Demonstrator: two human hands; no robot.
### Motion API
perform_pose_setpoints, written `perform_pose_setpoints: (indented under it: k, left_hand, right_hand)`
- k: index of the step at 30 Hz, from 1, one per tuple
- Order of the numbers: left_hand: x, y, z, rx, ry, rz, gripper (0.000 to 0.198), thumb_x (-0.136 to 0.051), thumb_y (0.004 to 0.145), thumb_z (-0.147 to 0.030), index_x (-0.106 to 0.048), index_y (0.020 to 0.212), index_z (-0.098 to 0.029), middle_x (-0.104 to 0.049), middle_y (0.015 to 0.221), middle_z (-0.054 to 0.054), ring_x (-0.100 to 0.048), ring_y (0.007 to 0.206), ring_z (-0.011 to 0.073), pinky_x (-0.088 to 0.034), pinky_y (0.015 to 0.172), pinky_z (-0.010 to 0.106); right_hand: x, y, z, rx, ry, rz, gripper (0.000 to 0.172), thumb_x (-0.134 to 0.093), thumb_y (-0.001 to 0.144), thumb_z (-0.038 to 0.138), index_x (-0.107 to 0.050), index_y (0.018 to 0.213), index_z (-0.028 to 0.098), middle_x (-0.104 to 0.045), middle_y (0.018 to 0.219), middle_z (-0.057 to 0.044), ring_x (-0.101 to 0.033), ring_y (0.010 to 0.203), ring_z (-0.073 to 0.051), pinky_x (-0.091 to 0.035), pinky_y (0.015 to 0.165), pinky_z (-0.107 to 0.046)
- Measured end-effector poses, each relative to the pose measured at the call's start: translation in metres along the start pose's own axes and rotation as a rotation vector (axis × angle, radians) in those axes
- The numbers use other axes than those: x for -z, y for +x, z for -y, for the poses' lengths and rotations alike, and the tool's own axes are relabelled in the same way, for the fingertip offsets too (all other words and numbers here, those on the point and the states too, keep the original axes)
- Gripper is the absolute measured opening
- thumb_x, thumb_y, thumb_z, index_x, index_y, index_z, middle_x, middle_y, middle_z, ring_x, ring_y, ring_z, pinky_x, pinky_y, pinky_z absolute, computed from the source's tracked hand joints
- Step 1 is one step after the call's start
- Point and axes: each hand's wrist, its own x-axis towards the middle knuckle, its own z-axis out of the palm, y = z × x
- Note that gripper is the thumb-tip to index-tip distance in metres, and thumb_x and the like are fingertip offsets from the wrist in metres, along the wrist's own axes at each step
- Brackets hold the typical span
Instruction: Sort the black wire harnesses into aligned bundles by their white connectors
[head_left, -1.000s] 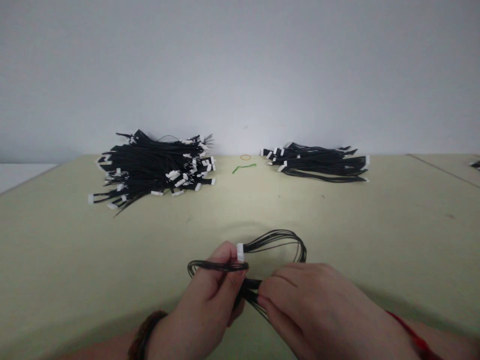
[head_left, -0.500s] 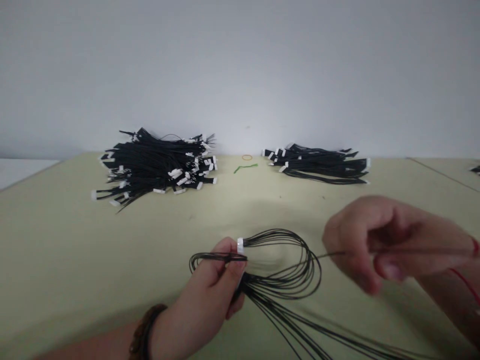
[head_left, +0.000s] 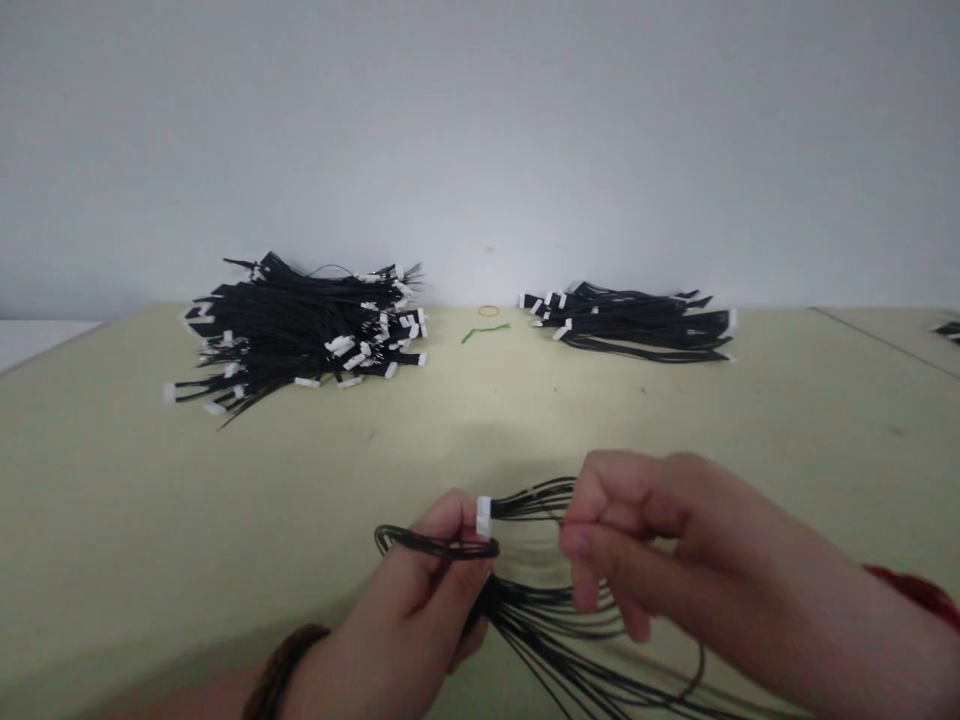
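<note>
The person's left hand (head_left: 409, 610) is closed firmly on a bundle of thin black wires (head_left: 555, 610), with a stack of flat white plastic connectors (head_left: 484, 517) poking up just above its fingers. A tight black wire loop (head_left: 435, 543) lies across those fingers, and a dark brown beaded bracelet (head_left: 285, 672) circles the wrist. Just to the right, the person's right hand (head_left: 660, 540) is curled into a narrow pinch among the wires, a red cord (head_left: 915, 590) at its wrist; from here I can't tell whether it has caught a wire. The rest of the bundle fans out in loose loops toward the lower right, over a pale olive-green tabletop (head_left: 225, 480).

Farther off sits a large, messy pile of black wires with white connectors (head_left: 300, 330), and to its right a smaller, neater pile of the same (head_left: 630, 320). Between them lie a bent green twist tie (head_left: 485, 333) and, just behind it, a thin tan rubber band (head_left: 489, 311), near a plain white wall (head_left: 480, 130).
</note>
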Motion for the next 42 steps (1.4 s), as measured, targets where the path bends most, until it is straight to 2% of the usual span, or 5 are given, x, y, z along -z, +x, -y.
perform_pose_setpoints:
  k: [4,20,29,38,42]
  left_hand:
    - [-0.001,-0.004,0.000,0.040,0.002,0.009,0.032,-0.049,0.081,-0.053,-0.043,0.078,-0.022,-0.027,0.055,-0.010,-0.022,0.044,0.0049,-0.021,0.041,0.017]
    - [0.004,-0.008,-0.003,-0.144,0.437,-0.011,0.023,-0.037,0.090,-0.040,-0.051,0.086,-0.022,-0.040,0.068,-0.003,-0.030,0.054,0.0096,-0.032,0.048,0.019]
    - [0.003,-0.010,-0.006,-0.162,0.529,0.043,0.020,-0.038,0.089,-0.031,-0.050,0.079,-0.019,-0.044,0.069,-0.001,-0.032,0.057,0.0104,-0.034,0.052,0.021]
    - [0.006,0.010,-0.004,0.032,0.064,-0.066,0.021,-0.046,0.084,-0.040,-0.040,0.077,-0.022,-0.028,0.052,-0.011,-0.024,0.039,0.0044,-0.023,0.036,0.015]
    - [0.008,0.010,-0.004,0.032,0.058,-0.145,0.017,-0.048,0.084,-0.037,-0.041,0.080,-0.022,-0.031,0.055,-0.011,-0.025,0.040,0.0037,-0.025,0.037,0.013]
  right_hand:
    - [-0.022,-0.005,-0.005,0.078,-0.592,-0.203,0.019,-0.045,0.083,0.025,-0.052,0.066,0.021,-0.053,0.059,0.001,-0.046,0.051,-0.013,-0.026,0.048,-0.026]
    - [-0.023,-0.005,-0.011,0.414,-0.680,-0.317,0.018,-0.052,0.079,0.011,-0.047,0.064,0.020,-0.048,0.057,0.006,-0.041,0.049,-0.010,-0.022,0.050,-0.028]
    - [-0.028,-0.004,-0.012,0.534,-0.728,-0.252,0.020,-0.048,0.074,0.001,-0.042,0.066,0.018,-0.048,0.061,0.005,-0.035,0.049,-0.010,-0.020,0.049,-0.027]
    - [-0.004,-0.016,-0.006,0.578,-0.883,-0.426,0.007,-0.051,0.082,0.020,-0.054,0.076,0.020,-0.053,0.068,0.000,-0.045,0.059,-0.013,-0.030,0.055,-0.028]
    - [-0.004,-0.028,-0.017,0.476,-0.978,-0.220,0.017,-0.047,0.072,0.012,-0.051,0.059,0.022,-0.048,0.048,0.001,-0.040,0.039,-0.013,-0.020,0.040,-0.029]
